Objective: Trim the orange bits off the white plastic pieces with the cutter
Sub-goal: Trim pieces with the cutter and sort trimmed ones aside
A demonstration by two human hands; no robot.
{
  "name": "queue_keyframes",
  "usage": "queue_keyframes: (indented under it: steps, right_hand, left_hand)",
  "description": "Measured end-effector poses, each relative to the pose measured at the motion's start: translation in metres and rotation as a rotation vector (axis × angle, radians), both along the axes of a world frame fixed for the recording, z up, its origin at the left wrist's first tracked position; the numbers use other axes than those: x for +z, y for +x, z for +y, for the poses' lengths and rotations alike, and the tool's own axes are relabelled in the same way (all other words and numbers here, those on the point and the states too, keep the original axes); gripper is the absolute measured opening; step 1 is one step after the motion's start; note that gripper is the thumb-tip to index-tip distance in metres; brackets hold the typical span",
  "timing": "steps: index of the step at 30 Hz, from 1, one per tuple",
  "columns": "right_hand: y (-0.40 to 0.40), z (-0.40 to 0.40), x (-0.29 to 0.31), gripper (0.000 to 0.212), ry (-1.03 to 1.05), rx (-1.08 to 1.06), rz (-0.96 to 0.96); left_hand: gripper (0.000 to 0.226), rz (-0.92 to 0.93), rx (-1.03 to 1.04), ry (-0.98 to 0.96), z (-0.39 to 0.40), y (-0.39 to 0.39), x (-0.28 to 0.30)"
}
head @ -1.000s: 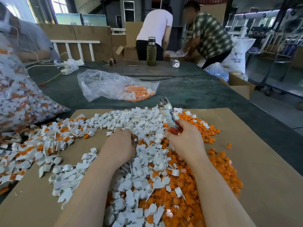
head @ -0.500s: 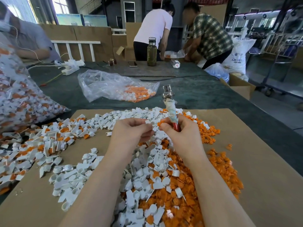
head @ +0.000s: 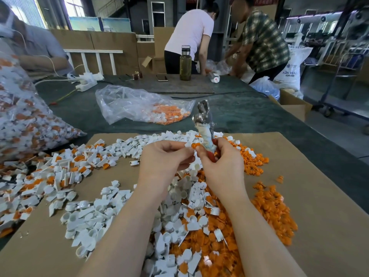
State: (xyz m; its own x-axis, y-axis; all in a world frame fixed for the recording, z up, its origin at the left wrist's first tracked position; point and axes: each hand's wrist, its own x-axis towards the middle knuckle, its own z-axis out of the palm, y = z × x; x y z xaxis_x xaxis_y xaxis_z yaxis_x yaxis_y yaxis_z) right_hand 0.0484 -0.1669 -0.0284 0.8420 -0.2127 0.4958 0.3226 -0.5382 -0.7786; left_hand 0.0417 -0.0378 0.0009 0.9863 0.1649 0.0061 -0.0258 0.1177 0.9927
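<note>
In the middle of the frame the left hand (head: 164,159) is pinching a white plastic piece (head: 188,144) between thumb and curled fingers, holding it up above the heap. An orange bit (head: 195,145) is sticking out of the piece on its right side, just beside the right hand's fingertips. The right hand (head: 221,162) is gripping the cutter (head: 205,126) with its fingers wrapped round the red handles, which are partly bound in whitish tape. The cutter is standing nearly upright, its metal head pointing toward the top of the frame, above and clear of the piece; whether the blades are parted is hard to tell.

Below the hands, a sheet of cardboard (head: 319,196) is lying across the lower frame and carrying a heap of white pieces (head: 95,218) at lower centre and left. A pile of loose orange bits (head: 269,208) is spreading to the right of it. On the green table (head: 235,112) above centre, a clear plastic bag (head: 127,102) is lying with orange and white parts inside. A larger full bag (head: 24,120) is sitting at the left edge. A dark bottle (head: 185,62) is standing at upper centre, with two people bending behind it.
</note>
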Motion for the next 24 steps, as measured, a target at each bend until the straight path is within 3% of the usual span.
queue_keyframes:
  steps: [10, 24]
  right_hand:
    - [-0.0028, 0.0019, 0.0021, 0.016, 0.008, -0.020, -0.031]
    - [0.0003, -0.0026, 0.0068, 0.006, -0.026, 0.131, 0.055]
  left_hand:
    - [0.018, -0.127, 0.070, 0.258, -0.0069, -0.0019, -0.0004]
    - [0.013, -0.123, 0.197, 0.350, -0.0068, 0.0003, -0.0020]
